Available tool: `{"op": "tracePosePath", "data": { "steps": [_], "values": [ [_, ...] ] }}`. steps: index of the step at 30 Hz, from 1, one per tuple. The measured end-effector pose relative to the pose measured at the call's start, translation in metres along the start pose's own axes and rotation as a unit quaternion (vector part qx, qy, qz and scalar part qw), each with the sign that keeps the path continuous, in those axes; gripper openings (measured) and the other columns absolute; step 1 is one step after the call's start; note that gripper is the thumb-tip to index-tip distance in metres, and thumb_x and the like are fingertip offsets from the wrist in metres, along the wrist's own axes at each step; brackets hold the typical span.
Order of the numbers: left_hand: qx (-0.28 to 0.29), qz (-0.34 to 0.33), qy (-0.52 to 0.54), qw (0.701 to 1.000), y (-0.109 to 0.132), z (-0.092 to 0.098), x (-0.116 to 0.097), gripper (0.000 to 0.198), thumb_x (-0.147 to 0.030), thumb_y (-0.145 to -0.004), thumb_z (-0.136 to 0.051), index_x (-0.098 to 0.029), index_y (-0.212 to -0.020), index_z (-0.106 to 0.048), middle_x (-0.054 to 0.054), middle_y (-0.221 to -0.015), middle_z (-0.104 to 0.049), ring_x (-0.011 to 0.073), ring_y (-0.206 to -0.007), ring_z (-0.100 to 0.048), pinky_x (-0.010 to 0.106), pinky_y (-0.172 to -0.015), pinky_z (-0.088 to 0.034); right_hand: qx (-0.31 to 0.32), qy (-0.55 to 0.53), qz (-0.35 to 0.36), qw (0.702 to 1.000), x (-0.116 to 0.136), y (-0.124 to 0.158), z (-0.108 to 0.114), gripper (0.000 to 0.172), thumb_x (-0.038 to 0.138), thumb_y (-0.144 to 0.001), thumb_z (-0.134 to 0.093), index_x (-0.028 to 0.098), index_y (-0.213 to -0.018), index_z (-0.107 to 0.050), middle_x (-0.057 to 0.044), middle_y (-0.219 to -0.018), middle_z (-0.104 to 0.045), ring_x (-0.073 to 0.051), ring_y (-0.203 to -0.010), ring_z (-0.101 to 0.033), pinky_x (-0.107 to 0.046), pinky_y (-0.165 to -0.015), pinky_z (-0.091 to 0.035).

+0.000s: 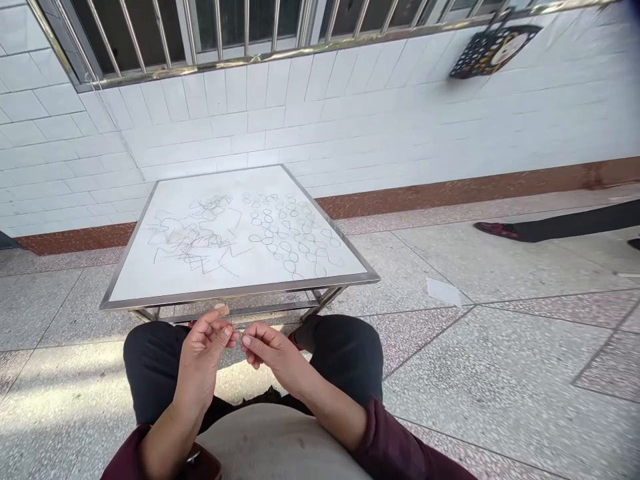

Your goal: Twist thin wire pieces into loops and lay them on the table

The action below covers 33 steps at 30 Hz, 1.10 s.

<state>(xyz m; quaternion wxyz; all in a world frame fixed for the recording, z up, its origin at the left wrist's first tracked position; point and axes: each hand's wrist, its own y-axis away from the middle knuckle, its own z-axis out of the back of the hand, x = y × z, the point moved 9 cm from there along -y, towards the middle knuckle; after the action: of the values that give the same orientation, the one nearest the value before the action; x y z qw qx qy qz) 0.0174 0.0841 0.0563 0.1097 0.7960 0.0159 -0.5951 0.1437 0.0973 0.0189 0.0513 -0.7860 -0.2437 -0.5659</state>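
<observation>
strands (pixel 203 240) left on table (pixel 240 291), loops (pixel 289 245) right; wall (pixel 380 127) behind, bag (pixel 493 52) hanging farther right.

Daylight lit the scene brightly, leaving a yellowish sunny patch with soft shadow bands on the floor (pixel 65 393) at left and a glare between the knees (pixel 153 353). The bars (pixel 218 30) glinted before dark windows (pixel 233 27). The strands (pixel 203 243) stood out thin against the pale table (pixel 135 280). At right, blur softened the bag (pixel 493 53) and wall (pixel 400 113); the top right corner darkened.

Room between knees (pixel 350 343), table (pixel 240 292) ahead
</observation>
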Motion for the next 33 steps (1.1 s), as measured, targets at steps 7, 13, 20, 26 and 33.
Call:
{"op": "tracePosePath", "data": {
  "steps": [7,13,20,26,33],
  "values": [
    [-0.023,0.025,-0.007,0.999,-0.003,0.004,0.005,0.047,-0.038,-0.071,-0.081,-0.020,-0.112,-0.067,-0.001,-0.075,-0.063,0.0132,-0.067,-0.063,0.024,-0.060,-0.049,-0.002,-0.020,0.006,1.000,-0.004,-0.003,0.002,0.035,0.052,-0.080,-0.072,0.019,-0.081,-0.060,0.003,-0.063,-0.059,-0.010,-0.056,-0.049,-0.024,-0.055,-0.037],
    [-0.051,0.004,0.005,0.999,-0.007,0.008,0.005,0.052,-0.035,-0.069,-0.082,-0.019,-0.115,-0.062,-0.004,-0.071,-0.060,0.0123,-0.063,-0.063,0.023,-0.059,-0.048,-0.002,-0.079,-0.009,0.997,-0.007,-0.003,0.001,0.033,0.048,-0.080,-0.075,0.020,-0.086,-0.059,0.004,-0.064,-0.057,-0.008,-0.056,-0.047,-0.023,-0.056,-0.033],
    [-0.055,0.018,0.054,0.997,-0.006,0.008,0.011,0.055,-0.032,-0.067,-0.083,-0.017,-0.115,-0.060,-0.004,-0.068,-0.061,0.0104,-0.058,-0.061,0.021,-0.054,-0.045,0.027,-0.116,0.041,0.992,0.000,-0.003,-0.005,0.035,0.043,-0.080,-0.076,0.023,-0.099,-0.055,0.005,-0.078,-0.055,-0.006,-0.055,-0.043,-0.023,-0.054,-0.032],
    [-0.050,0.010,0.054,0.997,-0.007,0.009,0.011,0.053,-0.030,-0.067,-0.083,-0.018,-0.114,-0.060,-0.005,-0.067,-0.060,0.0104,-0.056,-0.060,0.021,-0.052,-0.045,0.037,-0.095,0.068,0.993,0.002,-0.003,-0.007,0.034,0.045,-0.081,-0.074,0.023,-0.097,-0.055,0.004,-0.079,-0.055,-0.007,-0.055,-0.043,-0.024,-0.054,-0.034],
    [-0.039,-0.007,-0.014,0.999,-0.006,0.007,0.002,0.046,-0.034,-0.069,-0.081,-0.020,-0.110,-0.065,-0.002,-0.075,-0.063,0.0132,-0.064,-0.065,0.023,-0.056,-0.049,-0.022,-0.024,0.075,0.997,0.009,-0.004,0.008,0.034,0.051,-0.079,-0.073,0.022,-0.092,-0.061,0.003,-0.070,-0.054,-0.012,-0.063,-0.049,-0.026,-0.057,-0.039]
  ]
}}
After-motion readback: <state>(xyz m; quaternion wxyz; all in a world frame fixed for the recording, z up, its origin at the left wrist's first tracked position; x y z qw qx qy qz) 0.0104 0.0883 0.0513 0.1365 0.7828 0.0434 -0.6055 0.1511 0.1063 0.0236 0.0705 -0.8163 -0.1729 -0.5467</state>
